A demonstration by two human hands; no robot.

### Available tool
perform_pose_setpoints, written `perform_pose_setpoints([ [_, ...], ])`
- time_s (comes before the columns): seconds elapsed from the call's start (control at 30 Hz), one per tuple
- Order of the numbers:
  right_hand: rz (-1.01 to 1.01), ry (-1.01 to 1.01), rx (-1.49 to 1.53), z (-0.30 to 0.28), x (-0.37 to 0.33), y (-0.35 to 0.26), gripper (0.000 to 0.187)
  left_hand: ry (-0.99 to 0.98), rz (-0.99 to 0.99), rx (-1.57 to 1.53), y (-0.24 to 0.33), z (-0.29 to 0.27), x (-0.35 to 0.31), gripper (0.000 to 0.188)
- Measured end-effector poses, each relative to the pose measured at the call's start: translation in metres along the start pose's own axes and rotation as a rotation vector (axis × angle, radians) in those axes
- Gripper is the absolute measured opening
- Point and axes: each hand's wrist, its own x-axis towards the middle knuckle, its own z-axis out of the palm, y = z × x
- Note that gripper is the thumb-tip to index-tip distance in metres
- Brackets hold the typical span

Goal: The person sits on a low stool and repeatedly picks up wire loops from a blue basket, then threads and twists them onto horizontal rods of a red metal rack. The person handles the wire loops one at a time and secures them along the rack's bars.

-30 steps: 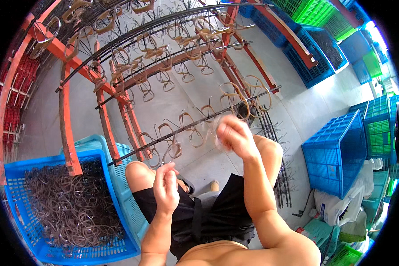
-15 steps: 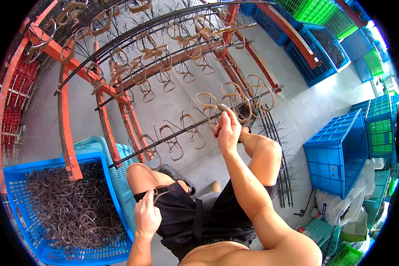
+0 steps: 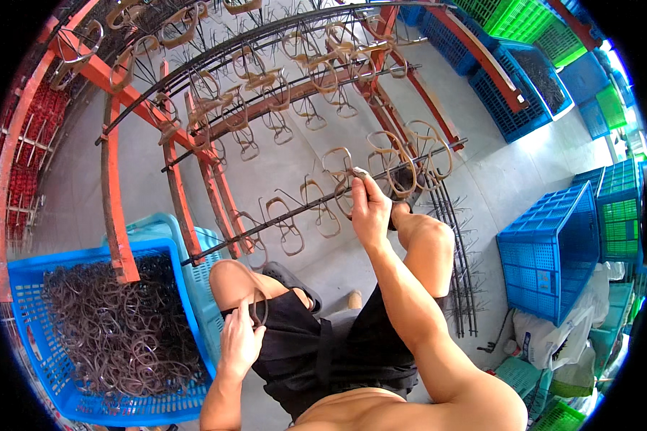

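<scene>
My left hand (image 3: 241, 343) is closed on a brown curved frame (image 3: 261, 310), shaped like part of a glasses rim, above my left thigh. In front of me a thin black rod (image 3: 251, 232) slopes up to the right, with several brown looped frames (image 3: 286, 227) hung along it. My right hand (image 3: 372, 212) reaches to this rod with thumb and fingers pinched at a brown looped frame (image 3: 336, 154). A small pale bit shows at its fingertips; the exact grip is hidden. More looped frames (image 3: 402, 174) hang just right of that hand.
A blue basket (image 3: 176, 287) heaped with brown curved frames (image 3: 122, 330) stands at left. An orange-red metal rack (image 3: 108, 179) carries further loaded rods. Black rods with wire prongs (image 3: 461, 287) lie beside my right knee. Blue crates (image 3: 532, 266) and white sacks (image 3: 553, 337) stand at right.
The frame in my left hand has turned upward and shows more of its curve. My right hand stays at the rod, its fingers a little more upright. The whole view has shifted slightly.
</scene>
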Motion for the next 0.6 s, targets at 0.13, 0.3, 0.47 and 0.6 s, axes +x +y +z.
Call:
perform_pose_setpoints([
  [0.13, 0.064, -0.022, 0.12, -0.004, 0.005, -0.006, 0.016, 0.014, -0.08, -0.391, -0.006, 0.001, 0.004, 0.031],
  [0.3, 0.012, -0.063, 0.069, -0.001, -0.001, -0.005, 0.016, 0.019, -0.174, -1.167, 0.006, 0.011, 0.01, 0.011],
  [0.47, 0.093, 0.01, 0.093, 0.003, -0.001, -0.024, 0.016, 0.001, -0.069, -1.457, 0.035, 0.015, 0.021, 0.013],
  [0.6, 0.043, 0.038, 0.067, 0.005, 0.004, -0.019, 0.017, 0.092, 0.038, -1.529, 0.058, 0.014, 0.035, 0.014],
])
